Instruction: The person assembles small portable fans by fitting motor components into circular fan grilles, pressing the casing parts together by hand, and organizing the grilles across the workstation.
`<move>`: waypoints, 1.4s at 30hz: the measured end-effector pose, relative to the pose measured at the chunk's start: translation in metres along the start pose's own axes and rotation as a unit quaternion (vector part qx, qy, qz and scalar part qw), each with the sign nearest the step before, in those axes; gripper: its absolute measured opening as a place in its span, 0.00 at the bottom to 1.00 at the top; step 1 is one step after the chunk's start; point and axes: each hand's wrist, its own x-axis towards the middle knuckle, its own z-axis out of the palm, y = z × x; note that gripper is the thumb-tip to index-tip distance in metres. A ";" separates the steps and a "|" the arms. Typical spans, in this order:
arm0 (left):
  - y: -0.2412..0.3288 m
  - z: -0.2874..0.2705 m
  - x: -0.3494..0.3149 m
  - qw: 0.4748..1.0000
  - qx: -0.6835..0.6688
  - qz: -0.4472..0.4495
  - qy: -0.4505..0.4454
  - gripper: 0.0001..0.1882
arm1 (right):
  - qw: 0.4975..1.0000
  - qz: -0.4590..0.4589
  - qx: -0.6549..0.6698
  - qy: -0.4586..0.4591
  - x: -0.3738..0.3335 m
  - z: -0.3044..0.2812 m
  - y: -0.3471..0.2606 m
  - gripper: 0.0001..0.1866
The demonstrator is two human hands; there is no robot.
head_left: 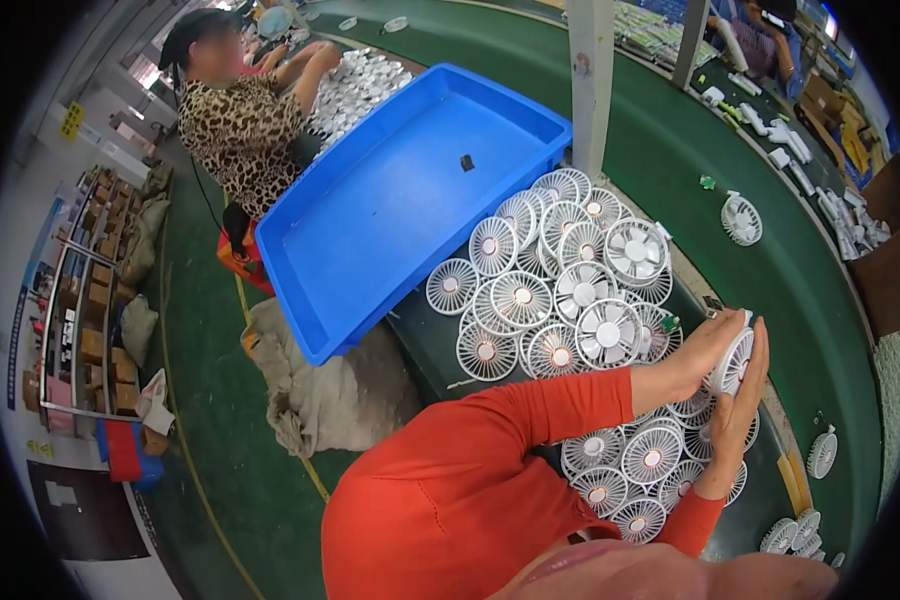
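Between my two palms stands a round white fan head (734,362), held on edge. My left hand (692,358) presses on its left side, fingers reaching up toward the rim. Against the right side lies my right hand (742,410), its fingers stretched along the cage. Below and left of my hands, many white fan heads (522,300) are heaped on the dark green worktop; several show copper-coloured centres and others show their blades (608,333). A small green circuit board (670,324) sticks out by my left wrist.
A large blue tray (370,230) with a small black piece (467,163) in it borders the heap. A grey post (591,90) rises behind. Fan heads (741,219) lie along the green conveyor (660,140) at right. A co-worker (235,125) sits at far left beside piled white parts (360,88).
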 end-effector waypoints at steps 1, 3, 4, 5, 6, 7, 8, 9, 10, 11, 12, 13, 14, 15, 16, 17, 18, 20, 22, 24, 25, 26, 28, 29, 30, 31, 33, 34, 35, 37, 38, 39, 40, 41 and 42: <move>-0.007 0.006 -0.004 0.998 0.048 0.045 0.007 0.18 | 0.999 0.009 0.034 0.008 -0.002 0.000 0.003 0.59; -0.021 0.014 -0.005 0.976 0.154 0.152 0.021 0.16 | 0.988 0.045 0.141 0.041 -0.007 0.007 0.005 0.61; -0.023 0.017 -0.006 0.963 0.189 0.190 0.013 0.15 | 0.982 0.056 0.175 0.054 -0.010 0.006 0.006 0.60; -0.021 0.012 -0.011 0.967 0.163 0.195 0.017 0.15 | 0.977 0.082 0.189 0.055 -0.009 0.012 0.003 0.57; -0.031 0.010 -0.012 0.891 0.312 0.317 0.091 0.15 | 0.957 0.151 0.237 0.069 -0.007 0.022 0.006 0.53; -0.030 0.009 -0.013 0.937 0.260 0.226 0.053 0.15 | 0.961 0.138 0.220 0.100 -0.017 0.028 0.034 0.47; -0.018 0.008 -0.015 0.937 0.261 0.229 0.033 0.16 | 0.972 0.154 0.136 0.112 -0.012 0.032 0.018 0.47; -0.013 0.011 -0.020 0.942 0.242 0.232 0.036 0.16 | 0.966 0.043 0.250 0.055 -0.008 0.023 0.002 0.46; -0.016 0.015 -0.019 0.906 0.298 0.301 0.020 0.15 | 0.957 0.066 0.271 0.080 -0.011 0.023 0.006 0.44; -0.011 0.018 -0.018 0.816 0.383 0.433 0.017 0.16 | 0.945 0.083 0.299 0.099 -0.017 0.026 0.008 0.42; -0.008 0.014 -0.017 0.730 0.476 0.489 0.006 0.17 | 0.820 0.268 0.500 0.081 -0.021 0.026 -0.001 0.37; -0.010 0.016 -0.014 0.635 0.550 0.543 -0.013 0.18 | 0.734 0.211 0.645 0.023 -0.030 0.016 0.016 0.33; -0.011 0.018 -0.014 0.641 0.550 0.535 -0.021 0.19 | 0.737 0.244 0.628 0.054 -0.024 0.014 0.011 0.32; -0.012 0.017 -0.011 0.622 0.569 0.537 -0.041 0.18 | 0.737 0.276 0.611 0.082 -0.017 0.014 0.006 0.31; -0.015 0.014 -0.008 0.602 0.585 0.540 -0.060 0.18 | 0.693 0.259 0.667 0.085 -0.019 0.010 0.014 0.30; -0.020 0.012 -0.006 0.582 0.594 0.552 -0.067 0.18 | 0.668 0.267 0.689 0.086 -0.020 0.011 0.021 0.30; -0.023 0.010 -0.003 0.593 0.587 0.547 -0.070 0.18 | 0.643 0.275 0.710 0.085 -0.019 0.012 0.026 0.31; -0.021 0.008 0.001 0.612 0.582 0.531 -0.074 0.18 | 0.676 0.292 0.675 0.049 -0.014 0.006 0.023 0.31; -0.024 0.007 0.011 0.674 0.553 0.481 -0.091 0.18 | 0.719 0.272 0.639 0.041 -0.013 0.006 0.026 0.33; -0.024 0.010 0.013 0.798 0.470 0.375 -0.049 0.15 | 0.861 0.230 0.446 0.083 -0.007 0.010 0.016 0.33; -0.025 0.018 0.012 0.880 0.386 0.276 -0.027 0.14 | 0.951 0.100 0.269 0.117 -0.009 0.010 0.034 0.32; -0.023 0.017 0.015 0.886 0.376 0.272 -0.024 0.14 | 0.948 0.076 0.285 0.118 -0.009 0.010 0.029 0.32; -0.027 0.028 0.009 0.863 0.398 0.311 -0.021 0.15 | 0.909 0.050 0.370 0.187 -0.003 0.016 0.021 0.30; -0.028 0.025 0.013 0.787 0.448 0.422 -0.041 0.17 | 0.826 0.125 0.530 0.142 0.002 0.019 0.018 0.31; -0.028 0.028 0.013 0.685 0.541 0.484 -0.069 0.17 | 0.715 0.186 0.667 0.097 0.003 0.014 0.021 0.32; -0.027 0.029 0.011 0.564 0.613 0.546 -0.092 0.16 | 0.670 0.223 0.699 0.111 0.002 0.007 0.022 0.28; -0.045 0.023 0.021 0.643 0.581 0.485 -0.122 0.16 | 0.705 0.129 0.661 0.223 -0.006 0.044 0.065 0.24; -0.039 0.014 0.025 0.622 0.601 0.487 -0.121 0.16 | 0.707 0.159 0.668 0.171 -0.002 0.034 0.052 0.25; -0.047 0.023 0.023 0.622 0.606 0.478 -0.133 0.17 | 0.655 0.213 0.719 0.090 -0.002 0.027 0.073 0.27; -0.031 0.011 0.028 0.698 0.586 0.406 -0.068 0.15 | 0.724 0.233 0.648 0.018 -0.003 -0.007 0.029 0.32; -0.035 0.027 0.021 0.789 0.522 0.322 -0.041 0.16 | 0.830 0.182 0.523 0.068 -0.005 -0.003 0.039 0.33; -0.029 0.033 0.018 0.862 0.424 0.275 -0.050 0.15 | 0.900 0.132 0.403 0.097 -0.003 0.001 0.039 0.34; -0.022 0.033 0.014 0.862 0.411 0.292 -0.060 0.15 | 0.906 0.056 0.407 0.100 -0.005 -0.001 0.029 0.34; -0.019 0.040 0.007 0.862 0.399 0.306 -0.071 0.15 | 0.918 0.014 0.371 0.138 -0.003 0.001 0.024 0.35; -0.017 0.047 -0.001 0.874 0.375 0.305 -0.052 0.15 | 0.927 -0.022 0.346 0.143 -0.004 0.001 0.023 0.36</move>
